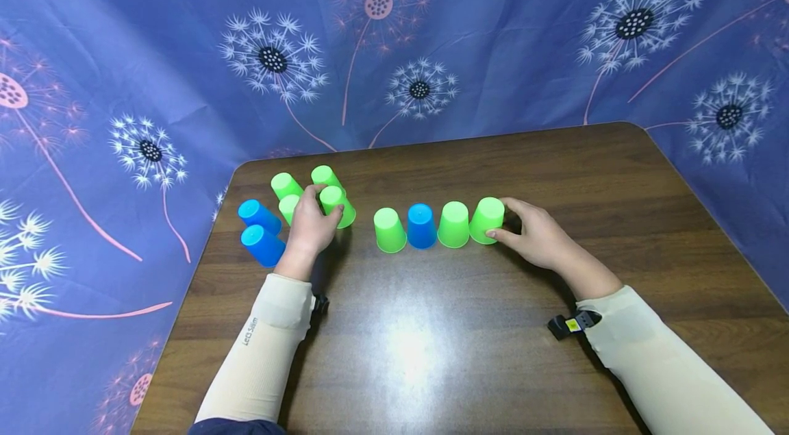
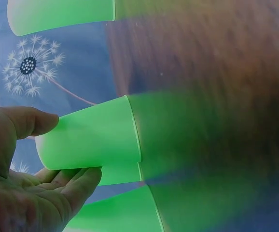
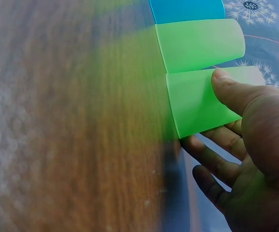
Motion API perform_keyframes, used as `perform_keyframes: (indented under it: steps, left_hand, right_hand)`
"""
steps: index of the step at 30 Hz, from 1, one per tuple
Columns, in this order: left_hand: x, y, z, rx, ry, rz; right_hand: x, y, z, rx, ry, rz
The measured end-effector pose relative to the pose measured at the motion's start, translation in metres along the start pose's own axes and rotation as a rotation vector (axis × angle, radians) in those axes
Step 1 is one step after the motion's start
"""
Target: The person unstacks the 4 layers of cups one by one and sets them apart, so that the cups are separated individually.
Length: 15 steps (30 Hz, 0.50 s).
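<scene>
My left hand (image 1: pixel 310 226) grips an upside-down green cup (image 1: pixel 341 211) at the near right of the left group. In the left wrist view, thumb and fingers lie on opposite sides of this cup (image 2: pixel 91 133), its rim at the tabletop. On the right, my right hand (image 1: pixel 536 233) holds the end green cup (image 1: pixel 487 220) of a row. The right wrist view has the thumb across that cup (image 3: pixel 197 104) and fingers beneath its far side. Beside it stand another green cup (image 1: pixel 453 224), a blue cup (image 1: pixel 422 225) and a green cup (image 1: pixel 390 230), all upside down.
Left of my left hand are two blue cups (image 1: pixel 262 245), with more green cups (image 1: pixel 286 185) behind, one partly hidden by the hand. They stand on a brown wooden table (image 1: pixel 431 325). A blue dandelion-print cloth (image 1: pixel 493 44) hangs behind its far edge.
</scene>
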State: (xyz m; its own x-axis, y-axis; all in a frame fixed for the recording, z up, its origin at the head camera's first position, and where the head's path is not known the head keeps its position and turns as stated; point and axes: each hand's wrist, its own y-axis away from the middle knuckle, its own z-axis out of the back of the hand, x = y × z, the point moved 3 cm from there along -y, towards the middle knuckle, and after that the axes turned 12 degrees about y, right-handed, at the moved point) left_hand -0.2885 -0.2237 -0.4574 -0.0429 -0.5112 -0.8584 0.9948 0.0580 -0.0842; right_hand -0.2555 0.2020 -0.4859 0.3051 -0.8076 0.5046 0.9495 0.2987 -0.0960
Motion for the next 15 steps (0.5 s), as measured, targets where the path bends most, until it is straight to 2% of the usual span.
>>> perform_keyframes:
  steps: [8,15]
  left_hand:
    - [-0.004,0.001,0.003,-0.020,-0.008,-0.010]
    - [-0.022,0.006,0.012,-0.066,0.038,-0.087]
  right_hand:
    - [-0.001,0.000,0.000,0.007,0.001,-0.004]
    - [-0.002,0.000,0.000,0.009,0.005,-0.009]
